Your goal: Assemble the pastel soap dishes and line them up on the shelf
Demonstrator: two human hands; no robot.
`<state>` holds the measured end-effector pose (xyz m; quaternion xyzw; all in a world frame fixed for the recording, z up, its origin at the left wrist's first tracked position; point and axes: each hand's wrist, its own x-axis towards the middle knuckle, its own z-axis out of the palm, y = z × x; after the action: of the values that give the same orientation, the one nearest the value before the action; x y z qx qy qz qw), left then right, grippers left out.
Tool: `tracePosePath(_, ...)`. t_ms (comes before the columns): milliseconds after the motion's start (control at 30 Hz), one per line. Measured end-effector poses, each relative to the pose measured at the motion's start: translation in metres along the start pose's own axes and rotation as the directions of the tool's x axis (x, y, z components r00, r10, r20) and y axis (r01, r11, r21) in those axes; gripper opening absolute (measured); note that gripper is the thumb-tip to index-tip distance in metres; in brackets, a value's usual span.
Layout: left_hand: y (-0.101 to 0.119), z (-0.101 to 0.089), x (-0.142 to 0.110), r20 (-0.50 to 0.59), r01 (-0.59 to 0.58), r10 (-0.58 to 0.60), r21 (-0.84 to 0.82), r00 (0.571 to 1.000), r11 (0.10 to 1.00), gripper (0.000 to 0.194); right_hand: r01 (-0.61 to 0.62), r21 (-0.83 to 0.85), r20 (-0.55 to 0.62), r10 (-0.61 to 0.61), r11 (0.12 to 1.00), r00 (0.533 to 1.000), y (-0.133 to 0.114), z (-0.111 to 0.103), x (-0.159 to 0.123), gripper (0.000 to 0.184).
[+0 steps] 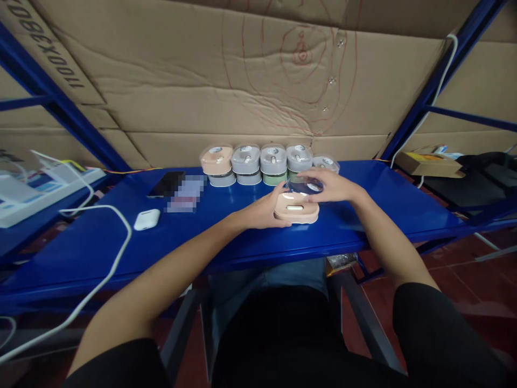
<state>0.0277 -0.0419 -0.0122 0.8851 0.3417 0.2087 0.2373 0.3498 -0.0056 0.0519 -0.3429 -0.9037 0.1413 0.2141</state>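
Along the desk's back edge, below the cardboard wall, stacked lidded boxes stand in a row, the rightmost partly hidden by the right hand. Towards the left end lie a dark phone and a white case; a white cable crosses the front edge there. Near the middle of the front edge sits a peach box, its left side gripped by the left hand, thumb up. The right hand, bent inward, grasps a clear lid at the box's rear; whether they touch is unclear.
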Motion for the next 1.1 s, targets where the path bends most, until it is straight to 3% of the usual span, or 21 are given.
tracePosePath(100, -0.013, 0.011, 0.007, -0.074, 0.04, -0.057, -0.218, 0.996, 0.975, 0.161, 0.095, -0.022, 0.011, -0.094, 0.995, 0.995, -0.01, 0.016, 0.007, 0.082)
tracePosePath(233, -0.02, 0.019, 0.013, -0.134, 0.055, -0.102, -0.32, 0.986, 0.946, 0.169, 0.125, -0.044, 0.052, -0.122, 0.991, 0.991, -0.022, 0.036, 0.012, 0.086)
tracePosePath(500, -0.01, 0.016, 0.013, -0.136, 0.143, -0.182, -0.253, 0.974, 0.957, 0.148, 0.007, -0.076, 0.066, -0.002, 0.997, 0.998, -0.031, 0.049, 0.007, 0.093)
tracePosePath(767, -0.005, 0.007, 0.012, -0.114, 0.111, -0.125, -0.116, 0.986, 0.987, 0.112, 0.042, -0.018, 0.064, -0.041, 0.999, 0.997, -0.029, 0.049, 0.01, 0.091)
tracePosePath(967, -0.01, 0.003, 0.009, -0.124, 0.077, -0.086, -0.074, 0.989, 0.994, 0.113, 0.038, -0.037, 0.062, -0.036, 0.999, 0.997, -0.026, 0.054, 0.012, 0.095)
tracePosePath(1100, -0.012, 0.0, 0.006, -0.135, 0.016, -0.022, -0.041, 0.991, 0.999, 0.122, 0.053, 0.022, 0.021, -0.053, 0.998, 0.998, -0.021, 0.06, 0.016, 0.077)
